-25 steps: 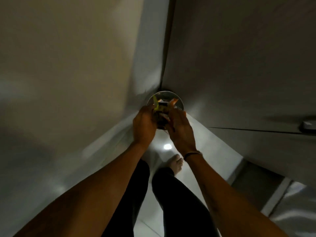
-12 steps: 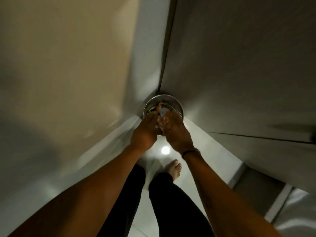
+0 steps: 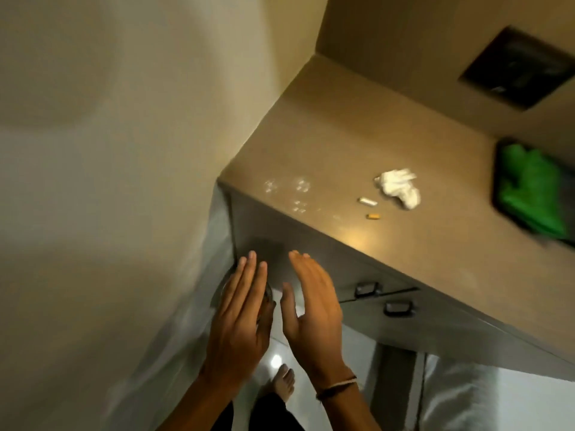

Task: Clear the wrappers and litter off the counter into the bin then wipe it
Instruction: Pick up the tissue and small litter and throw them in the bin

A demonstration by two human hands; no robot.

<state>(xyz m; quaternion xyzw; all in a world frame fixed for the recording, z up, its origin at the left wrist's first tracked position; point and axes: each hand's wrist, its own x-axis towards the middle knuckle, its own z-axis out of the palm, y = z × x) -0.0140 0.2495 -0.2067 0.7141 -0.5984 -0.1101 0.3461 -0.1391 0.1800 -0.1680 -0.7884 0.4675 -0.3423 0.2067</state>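
My left hand (image 3: 241, 318) and my right hand (image 3: 312, 309) are both flat and empty, fingers stretched out, palms facing each other in front of the cabinet. The round metal bin (image 3: 221, 289) is almost fully hidden behind my left hand; only its rim shows. On the brown counter (image 3: 326, 129) lie a crumpled white tissue (image 3: 399, 186), a small white scrap (image 3: 367, 200) and a small orange scrap (image 3: 373, 216). Pale smudges (image 3: 287, 192) mark the counter near its left corner.
A green cloth (image 3: 533, 189) lies in a dark tray at the counter's right edge. A dark square panel (image 3: 516, 68) is on the wall behind. Two cabinet door handles (image 3: 382, 298) sit below the counter. A wall stands at the left, glossy floor and my foot below.
Both hands let go of the colourful wrappers over the bin and now are open and empty. The view has lifted from the bin to the counter top.
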